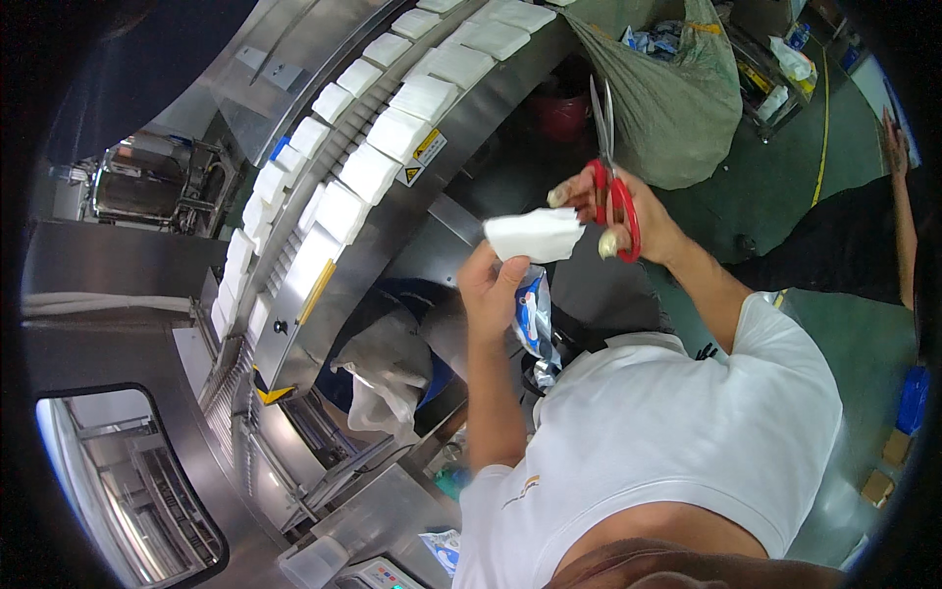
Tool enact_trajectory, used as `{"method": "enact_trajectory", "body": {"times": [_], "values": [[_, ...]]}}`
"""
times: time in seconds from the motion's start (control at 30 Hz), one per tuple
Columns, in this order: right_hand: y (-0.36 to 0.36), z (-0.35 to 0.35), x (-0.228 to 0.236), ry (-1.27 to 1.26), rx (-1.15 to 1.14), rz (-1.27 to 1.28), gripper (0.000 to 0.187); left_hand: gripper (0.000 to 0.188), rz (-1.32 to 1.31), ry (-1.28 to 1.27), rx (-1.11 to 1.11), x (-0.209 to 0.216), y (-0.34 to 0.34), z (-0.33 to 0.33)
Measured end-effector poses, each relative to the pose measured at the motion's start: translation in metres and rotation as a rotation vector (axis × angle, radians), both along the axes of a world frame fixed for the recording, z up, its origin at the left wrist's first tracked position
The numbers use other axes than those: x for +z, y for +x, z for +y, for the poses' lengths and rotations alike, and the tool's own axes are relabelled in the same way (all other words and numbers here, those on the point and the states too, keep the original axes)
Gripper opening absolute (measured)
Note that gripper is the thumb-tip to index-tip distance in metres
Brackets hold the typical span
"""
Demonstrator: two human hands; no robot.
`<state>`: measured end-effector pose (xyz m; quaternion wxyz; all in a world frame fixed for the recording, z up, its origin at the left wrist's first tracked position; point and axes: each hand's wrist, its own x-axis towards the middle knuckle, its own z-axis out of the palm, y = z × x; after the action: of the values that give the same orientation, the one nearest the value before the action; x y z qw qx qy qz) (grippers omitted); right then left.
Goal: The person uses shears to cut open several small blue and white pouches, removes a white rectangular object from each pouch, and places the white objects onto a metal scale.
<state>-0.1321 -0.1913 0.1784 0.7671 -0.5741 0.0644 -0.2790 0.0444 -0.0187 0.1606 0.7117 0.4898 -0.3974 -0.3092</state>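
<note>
My left hand (488, 287) pinches a folded white wipe stack (533, 237), thumb on top, held in front of my chest. Below that hand a blue and silver foil packet (533, 312) hangs down; whether the fingers grip it too is hidden. Red-handled scissors (628, 224) are in my right hand (643, 211), their blades pointing away from me. Pale finger covers show on some right fingertips, which are close to the torn-looking right edge of the stack. I cannot tell if they touch it.
A curved steel conveyor (471, 108) carries rows of white folded stacks on the left. A large woven sack (677, 118) hangs at the far side. Near the conveyor is a blue bin (437, 378) with a plastic bag. Another person's arm (905, 216) is at the right.
</note>
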Motion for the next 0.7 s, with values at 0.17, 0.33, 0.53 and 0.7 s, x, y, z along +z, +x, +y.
{"method": "enact_trajectory", "body": {"times": [0.17,0.33,0.53,0.7], "values": [[-0.006,0.045,-0.025,0.049,0.095,0.095,0.096,0.035,-0.166,-0.056,0.097,-0.005,-0.002,-0.008],[0.004,0.083,-0.041,0.222,0.138,0.083,0.085,0.025,-0.207,-0.043,0.166,-0.001,-0.008,-0.017],[0.011,0.076,-0.046,0.088,0.024,0.314,0.052,0.027,-0.25,0.02,0.364,-0.016,-0.021,-0.026],[-0.013,0.03,-0.061,0.188,0.028,0.349,0.043,0.028,0.101,-0.036,0.443,-0.02,-0.018,-0.024]]}}
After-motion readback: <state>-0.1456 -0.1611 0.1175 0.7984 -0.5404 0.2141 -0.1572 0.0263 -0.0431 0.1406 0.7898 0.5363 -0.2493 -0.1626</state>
